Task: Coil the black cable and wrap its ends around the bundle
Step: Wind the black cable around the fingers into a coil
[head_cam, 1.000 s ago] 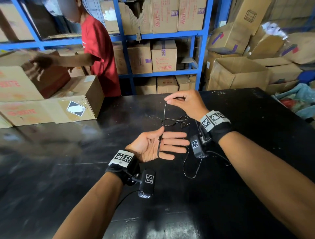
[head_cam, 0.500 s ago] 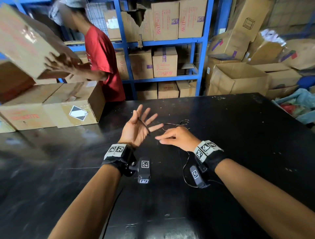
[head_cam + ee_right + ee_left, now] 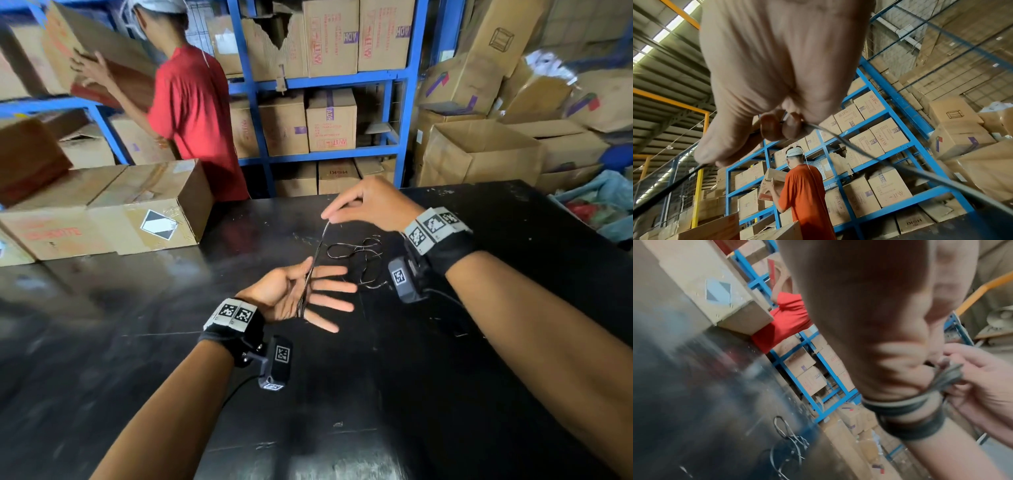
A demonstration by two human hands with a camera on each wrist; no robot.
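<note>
Head view: left hand [image 3: 301, 294] is palm-up above the black table [image 3: 479, 394], fingers straight and spread. Black cable [image 3: 317, 253] runs in loops across the palm at the base of the fingers. One strand rises taut from the palm to the right hand [image 3: 366, 205], which pinches it between thumb and forefinger, raised above and beyond the left. Slack cable lies in loose tangled loops on the table just right of the left fingers. Sealed cardboard box with a black-and-white diamond label [image 3: 150, 209] sits at the table's far left edge; contents not visible. Open carton [image 3: 479, 150] stands on the floor beyond the table, inside not visible. Blue shelving [image 3: 400, 102] holds closed cartons. Person in a red shirt [image 3: 195, 113] is lifting a carton at the shelves.

Left wrist view: blurred. Several cable turns are wound round the left hand [image 3: 890, 353]; right fingers [image 3: 982, 382] touch the bundle where the strands gather. Slack loops lie on the table below.

Right wrist view: right hand [image 3: 781, 73] grips the cable between curled fingertips and thumb; the strand leaves the fingers on both sides, down-left and down-right.
</note>
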